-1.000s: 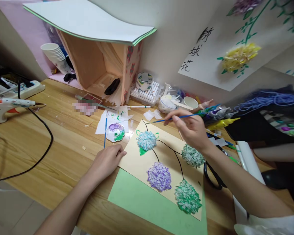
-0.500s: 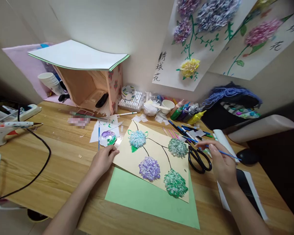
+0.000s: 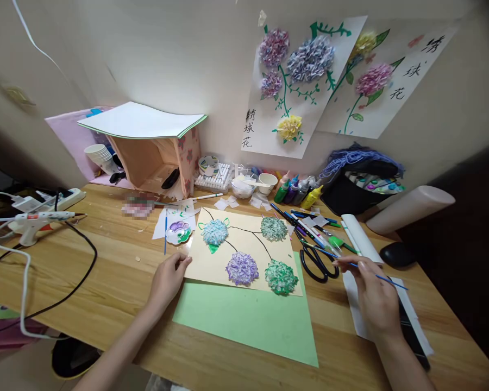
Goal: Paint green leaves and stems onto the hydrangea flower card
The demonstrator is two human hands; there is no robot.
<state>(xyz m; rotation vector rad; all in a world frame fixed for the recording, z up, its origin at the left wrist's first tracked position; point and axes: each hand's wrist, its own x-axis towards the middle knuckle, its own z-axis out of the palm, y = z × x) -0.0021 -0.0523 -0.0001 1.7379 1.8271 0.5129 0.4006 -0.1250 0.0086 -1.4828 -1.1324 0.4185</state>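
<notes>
My left hand [image 3: 169,278] pinches the left edge of a cream sheet of paper [image 3: 209,267]. Black stems on it link crinkled flower heads: light blue [image 3: 215,232], purple [image 3: 242,269], dark green [image 3: 274,229] and bright green [image 3: 281,277]. Green leaves surround the blue flower. Under this sheet lies a light green sheet [image 3: 246,326]. A slim blue paintbrush [image 3: 393,282] is held in the closed fingers of my right hand [image 3: 372,296], its front end pointing left above the black-handled scissors [image 3: 315,266]. A flower-shaped paint palette [image 3: 179,232] with purple and green paint sits beyond my left hand.
A hot glue gun [image 3: 35,222] and its cables lie at the left. Along the back are a pink-lined box [image 3: 144,168], a paper cup [image 3: 268,183], paint bottles [image 3: 295,190] and scattered pens [image 3: 309,228]. A mouse [image 3: 397,255] rests at the right.
The cream sheet has turned, its lower edge now more level. My right hand with the paintbrush has drawn back a little from the sheet. The camera view has shifted.
</notes>
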